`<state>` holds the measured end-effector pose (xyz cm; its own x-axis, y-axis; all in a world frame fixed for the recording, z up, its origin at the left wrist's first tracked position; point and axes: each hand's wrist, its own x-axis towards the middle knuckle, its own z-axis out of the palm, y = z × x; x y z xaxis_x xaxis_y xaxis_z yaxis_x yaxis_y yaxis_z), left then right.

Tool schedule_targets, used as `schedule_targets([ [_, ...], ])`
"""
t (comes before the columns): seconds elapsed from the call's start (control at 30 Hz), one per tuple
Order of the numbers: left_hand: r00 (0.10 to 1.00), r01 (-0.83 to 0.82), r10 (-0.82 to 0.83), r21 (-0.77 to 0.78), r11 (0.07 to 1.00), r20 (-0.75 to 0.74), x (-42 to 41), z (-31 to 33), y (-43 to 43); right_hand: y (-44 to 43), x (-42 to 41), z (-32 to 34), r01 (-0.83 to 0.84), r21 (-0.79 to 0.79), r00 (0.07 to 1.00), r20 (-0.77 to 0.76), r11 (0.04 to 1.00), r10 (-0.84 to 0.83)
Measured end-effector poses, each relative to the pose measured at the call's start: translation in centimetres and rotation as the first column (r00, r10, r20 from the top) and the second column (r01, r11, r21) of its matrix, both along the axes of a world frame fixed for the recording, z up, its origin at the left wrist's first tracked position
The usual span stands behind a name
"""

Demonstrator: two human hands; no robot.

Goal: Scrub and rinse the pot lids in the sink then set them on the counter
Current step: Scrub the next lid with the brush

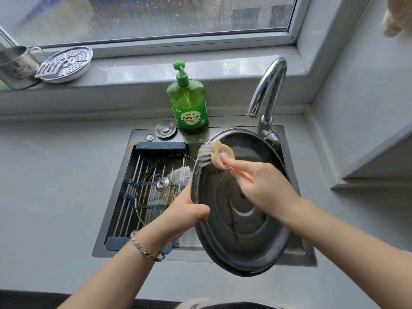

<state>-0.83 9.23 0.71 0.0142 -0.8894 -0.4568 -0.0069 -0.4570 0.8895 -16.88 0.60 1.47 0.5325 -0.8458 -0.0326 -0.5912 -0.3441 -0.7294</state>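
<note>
Scrubbing stage, by the look of things. Metal lid [240, 239] over the right half of the sink [295, 249], hollow underside turned up toward the camera, far edge raised close under the faucet [267, 90], near edge overlapping the sink's front lip in this view.

Left hand [189, 211] on the lid's left rim, thumb curled over the edge, fingers hidden behind the metal. Right hand [263, 186] above the lid's middle, wrapped round the handle of a brush [206, 156], forefinger laid straight along it onto the ring-shaped head. Bristles against the upper left rim, away and leftward from the right hand; long axis of the brush slanting from lower right to upper left across the lid.

Brown streak [233, 219] lower on the inner face, nearer the body than the bristles, below and left of the right hand. Probably calls for a pull of the brush back along that same slant to reach it, right hand far the nearer, left hand best kept as the brace. No water visible at the spout.

Glass lid [153, 175] flat on the rack [124, 208] in the sink's left half, just beside the left hand, apart from the brush. Neither lid on the counter [55, 175] yet.
</note>
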Motion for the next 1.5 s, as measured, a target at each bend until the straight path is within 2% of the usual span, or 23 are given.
schedule_targets([
  [0.1, 0.990, 0.120, -0.120, 0.001, 0.993, 0.076, 0.4, 0.8, 0.3, -3.0, -0.6, 0.0, 0.213, 0.076, 0.977, 0.002, 0.974, -0.213],
  [0.13, 0.984, 0.140, -0.141, 0.020, 0.990, 0.107, 0.6, 1.0, 0.3, -3.0, -0.6, 0.1, 0.219, 0.098, 0.976, -0.007, 0.971, -0.219],
  [0.27, 0.960, 0.159, -0.182, 0.122, 0.980, 0.213, 1.8, 1.5, -0.2, 1.4, 0.4, 1.3, -0.123, 0.065, 0.991, 0.052, 0.990, 0.119],
  [0.3, 0.958, 0.168, -0.192, 0.127, 0.978, 0.215, 2.1, 1.6, -0.3, 1.0, 0.4, 1.1, -0.128, 0.065, 0.990, 0.062, 0.990, 0.124],
  [0.4, 0.960, 0.193, -0.204, 0.076, 0.978, 0.189, 2.1, 2.1, -0.3, -3.4, -0.2, -0.2, 0.153, 0.161, 0.979, 0.110, 0.975, -0.172],
  [0.43, 0.960, 0.196, -0.206, 0.071, 0.978, 0.189, 1.8, 2.4, -0.2, -3.7, -0.3, -0.2, 0.200, 0.180, 0.969, 0.106, 0.963, -0.221],
  [0.47, 0.958, 0.197, -0.207, 0.068, 0.978, 0.199, 1.7, 2.5, -0.3, -3.3, -0.2, -0.1, 0.177, 0.181, 0.973, 0.116, 0.967, -0.200],
  [0.57, 0.972, 0.144, -0.152, 0.059, 0.988, 0.181, 1.8, 2.3, -0.2, -0.2, 0.7, 0.6, -0.036, 0.162, 0.989, 0.145, 0.986, 0.012],
  [0.6, 0.974, 0.127, -0.135, 0.053, 0.990, 0.185, 1.8, 2.3, -0.1, -0.5, 0.4, 0.4, -0.021, 0.150, 0.988, 0.156, 0.988, -0.003],
  [0.73, 0.975, 0.117, -0.123, 0.041, 0.992, 0.184, 1.6, 2.1, 0.5, -5.1, -0.9, -1.3, 0.289, 0.222, 0.931, 0.159, 0.931, -0.327],
  [0.77, 0.973, 0.133, -0.140, 0.050, 0.990, 0.182, 1.5, 1.9, 0.4, -4.8, -0.8, -1.4, 0.278, 0.227, 0.933, 0.167, 0.933, -0.318],
  [0.87, 0.980, 0.124, -0.131, 0.049, 0.991, 0.153, 1.5, 1.7, 0.4, -2.1, 0.3, -1.3, 0.063, 0.251, 0.972, 0.206, 0.966, -0.117],
  [0.9, 0.985, 0.112, -0.117, 0.042, 0.993, 0.129, 1.5, 1.6, 0.6, -2.1, 0.2, -1.5, 0.065, 0.251, 0.972, 0.204, 0.966, -0.119],
  [0.97, 0.992, 0.081, -0.083, 0.027, 0.996, 0.094, 1.4, 1.7, 1.1, -4.0, -1.0, -2.2, 0.209, 0.255, 0.945, 0.194, 0.944, -0.262],
  [1.07, 0.985, 0.102, -0.102, 0.004, 0.995, 0.141, 1.4, 1.4, 1.3, -5.4, -2.1, -3.3, 0.363, 0.338, 0.892, 0.144, 0.868, -0.429],
  [1.17, 0.978, 0.132, -0.138, 0.046, 0.990, 0.159, 1.4, 1.2, 1.0, -3.8, -1.2, -3.4, 0.261, 0.287, 0.925, 0.199, 0.922, -0.324],
  [1.23, 0.982, 0.120, -0.121, 0.015, 0.993, 0.143, 1.4, 1.1, 1.2, -3.7, -1.2, -3.3, 0.228, 0.287, 0.926, 0.233, 0.930, -0.299],
  [1.33, 0.991, 0.090, -0.089, -0.007, 0.996, 0.104, 1.0, 1.1, 1.6, -5.8, -3.3, -4.9, 0.380, 0.360, 0.866, 0.186, 0.852, -0.465],
  [1.43, 0.983, 0.092, -0.092, 0.007, 0.996, 0.160, 1.3, 0.5, 1.1, -6.1, -4.6, -6.8, 0.439, 0.420, 0.854, 0.079, 0.794, -0.514],
  [1.5, 0.985, 0.038, -0.038, 0.000, 0.999, 0.167, 1.3, 0.1, 0.9, -5.4, -5.2, -8.0, 0.463, 0.439, 0.833, 0.082, 0.770, -0.547],
])
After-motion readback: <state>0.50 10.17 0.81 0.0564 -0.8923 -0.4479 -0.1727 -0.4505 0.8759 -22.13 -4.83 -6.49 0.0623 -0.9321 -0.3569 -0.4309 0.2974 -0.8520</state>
